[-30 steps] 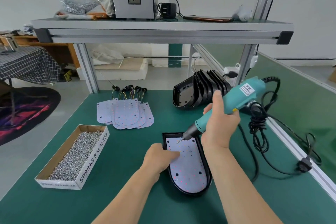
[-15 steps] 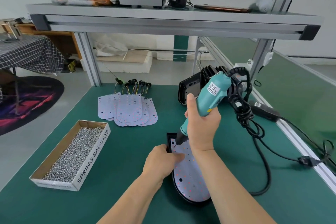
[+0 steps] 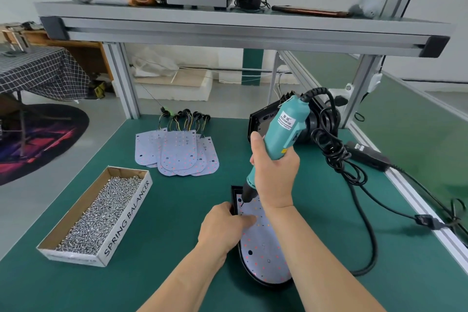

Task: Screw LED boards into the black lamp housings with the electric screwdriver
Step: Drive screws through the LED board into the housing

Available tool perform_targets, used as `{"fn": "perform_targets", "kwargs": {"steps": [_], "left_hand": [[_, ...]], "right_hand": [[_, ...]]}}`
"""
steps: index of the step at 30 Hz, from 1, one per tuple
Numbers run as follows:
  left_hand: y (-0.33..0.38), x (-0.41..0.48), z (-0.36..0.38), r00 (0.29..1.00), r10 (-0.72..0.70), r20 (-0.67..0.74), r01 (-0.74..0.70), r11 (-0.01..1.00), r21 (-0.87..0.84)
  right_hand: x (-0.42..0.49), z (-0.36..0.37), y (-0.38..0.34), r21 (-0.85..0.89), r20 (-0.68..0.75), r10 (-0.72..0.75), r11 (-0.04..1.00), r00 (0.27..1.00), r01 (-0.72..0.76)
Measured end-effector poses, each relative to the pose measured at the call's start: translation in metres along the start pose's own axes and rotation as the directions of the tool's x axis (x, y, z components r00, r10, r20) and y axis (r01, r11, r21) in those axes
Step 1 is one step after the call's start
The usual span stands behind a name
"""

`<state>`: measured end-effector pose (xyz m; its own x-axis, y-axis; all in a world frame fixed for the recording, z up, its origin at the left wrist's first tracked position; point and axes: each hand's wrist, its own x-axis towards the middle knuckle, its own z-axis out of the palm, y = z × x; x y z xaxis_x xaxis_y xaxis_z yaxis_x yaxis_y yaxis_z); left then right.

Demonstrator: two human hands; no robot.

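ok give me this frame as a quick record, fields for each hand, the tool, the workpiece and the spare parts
right hand: grips the teal electric screwdriver, tool tilted
bit: tip down on the LED board, near its far left corner
left hand: holds the black lamp housing at its left rim, thumb on the board
workpiece: board seated inside the housing, on the green table
screws: in the open cardboard box, left
spare boards: fanned pile, wires attached
spare housings: stacked behind the screwdriver
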<state>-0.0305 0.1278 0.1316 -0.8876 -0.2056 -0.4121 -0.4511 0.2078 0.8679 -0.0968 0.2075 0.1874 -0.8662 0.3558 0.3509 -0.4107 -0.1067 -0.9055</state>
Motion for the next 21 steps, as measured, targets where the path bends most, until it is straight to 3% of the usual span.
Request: {"fn": "perform_targets", "kwargs": {"steps": [11, 16, 21], "left_hand": [[0.002, -0.002, -0.001, 1.000, 0.014, 0.015, -0.014, 1.000, -0.004], [-0.001, 0.000, -0.002, 1.000, 0.019, 0.012, -0.019, 0.999, -0.034], [-0.009, 0.004, -0.004, 0.998, 0.053, -0.046, -0.059, 0.988, -0.139]], "right_hand": [[-0.009, -0.004, -0.012, -0.022, -0.007, 0.031, 0.999, 0.999, -0.031], [0.013, -0.033, -0.042, 0.096, -0.127, 0.022, 0.995, 0.992, -0.010], [0.044, -0.102, -0.042, -0.009, -0.231, 0.126, 0.991, 0.965, -0.131]]}}
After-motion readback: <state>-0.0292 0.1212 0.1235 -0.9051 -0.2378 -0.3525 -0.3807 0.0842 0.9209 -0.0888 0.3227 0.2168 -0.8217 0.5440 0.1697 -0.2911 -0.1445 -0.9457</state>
